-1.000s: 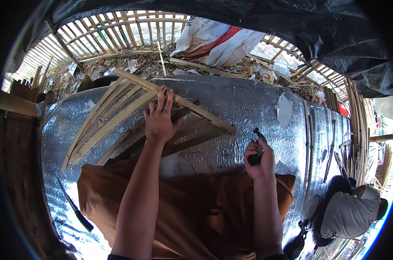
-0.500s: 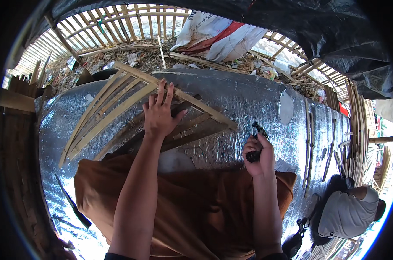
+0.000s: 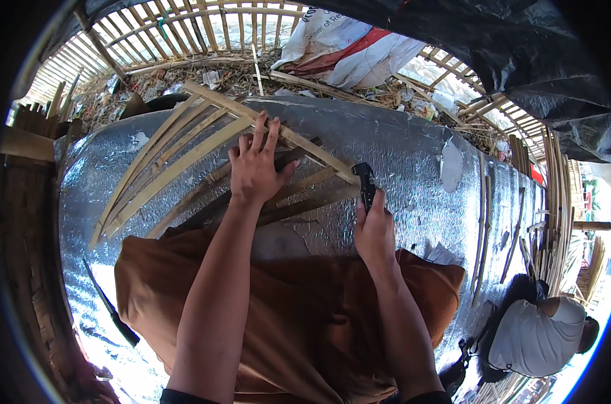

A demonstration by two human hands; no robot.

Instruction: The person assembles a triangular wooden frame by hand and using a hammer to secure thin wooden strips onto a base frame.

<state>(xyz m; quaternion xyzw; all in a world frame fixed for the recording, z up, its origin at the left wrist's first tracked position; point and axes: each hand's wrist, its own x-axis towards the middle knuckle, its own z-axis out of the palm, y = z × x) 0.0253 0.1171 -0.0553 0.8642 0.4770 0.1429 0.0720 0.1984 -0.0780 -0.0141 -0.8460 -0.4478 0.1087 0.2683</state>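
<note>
Several split bamboo strips [image 3: 177, 161] lie fanned out on the silver foil sheet before me, running under a bamboo crosspiece [image 3: 312, 151]. My left hand [image 3: 257, 168] rests on the crosspiece with its fingers stretched and spread, holding it from above. In my right hand [image 3: 376, 229] is a small black hammer [image 3: 364, 178], gripped by the handle. The hammer's head is beside the crosspiece's right end; whether they touch I cannot tell. Some strips beneath my left hand and forearm are hidden.
Brown cloth [image 3: 305, 303] covers my lap. A dark, thin blade-like tool [image 3: 113, 310] lies on the foil sheet [image 3: 413, 155] at left. Thin sticks [image 3: 482, 222] lie at right, near a seated person in a white shirt [image 3: 537, 337]. A bamboo fence [image 3: 204, 30] stands behind scattered litter.
My right hand has moved left and up, bringing the hammer to the crosspiece's right end. My left hand remains on the crosspiece, while the whole view has shifted slightly.
</note>
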